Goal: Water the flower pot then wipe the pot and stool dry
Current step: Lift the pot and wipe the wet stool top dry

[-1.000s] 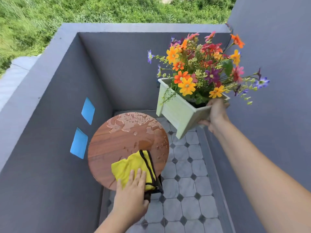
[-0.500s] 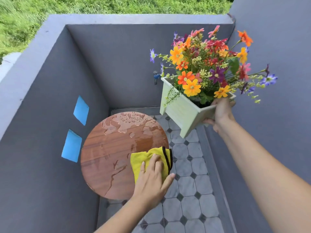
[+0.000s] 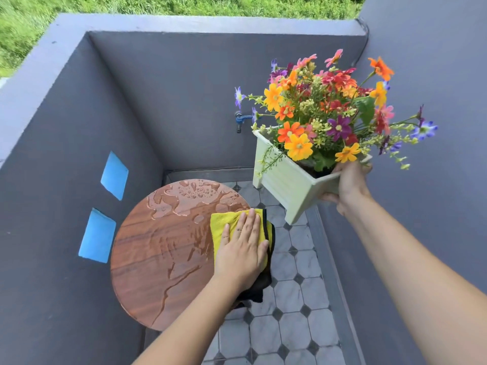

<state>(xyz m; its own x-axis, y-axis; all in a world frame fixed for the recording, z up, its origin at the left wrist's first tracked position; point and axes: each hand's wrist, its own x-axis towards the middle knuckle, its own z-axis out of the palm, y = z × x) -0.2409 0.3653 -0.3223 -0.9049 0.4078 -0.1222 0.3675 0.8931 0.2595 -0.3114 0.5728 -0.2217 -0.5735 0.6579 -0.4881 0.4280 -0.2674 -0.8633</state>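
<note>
On the left, two blue square patches (image 3: 105,206) sat on the smooth grey wall (image 3: 60,143). Beside it stood the round wooden stool (image 3: 163,256), its grained top shiny with beads and thin streams of water, mostly at the far edge. The left hand (image 3: 241,252) lay flat on a soft yellow cloth (image 3: 224,223) with black trim, at the right edge of the stool; the fingers were straight and close together, pressing down. Far behind, a small blue tap (image 3: 241,119) came out of the wall. At the right, the right hand (image 3: 347,185) held the pale square flower pot (image 3: 287,180) in the air, tilted, fingers curled around its near rim. Colourful flowers (image 3: 326,106) filled it. Below lay octagonal grey tiles (image 3: 292,296).
</note>
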